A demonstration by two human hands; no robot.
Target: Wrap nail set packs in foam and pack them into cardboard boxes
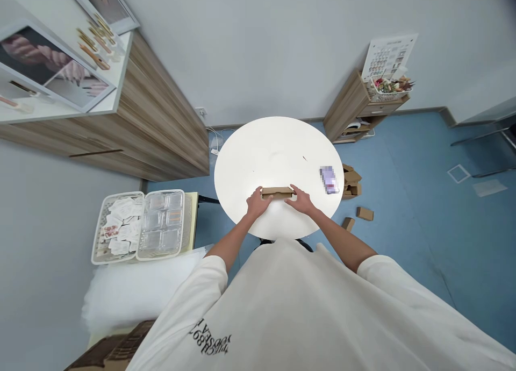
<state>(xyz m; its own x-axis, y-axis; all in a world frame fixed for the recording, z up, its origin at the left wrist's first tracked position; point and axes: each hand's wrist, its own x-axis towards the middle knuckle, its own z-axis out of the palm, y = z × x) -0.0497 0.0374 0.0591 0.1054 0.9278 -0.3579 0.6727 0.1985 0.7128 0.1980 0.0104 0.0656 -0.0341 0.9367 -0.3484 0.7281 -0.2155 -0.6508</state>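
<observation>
A small brown cardboard box lies lengthwise on the white round table, close to its front. My left hand grips the box's left end, fingers at the far side and thumb at the near side. At the right end, my right hand holds it the same way. The lid looks closed or nearly so; I cannot tell exactly. To the right on the tabletop lies a purple, pixelated flat item.
Several small cardboard boxes lie on the blue floor right of the table. At left stand white baskets with packets and clear containers, beside a bubble-wrap roll. A wooden cabinet stands back left.
</observation>
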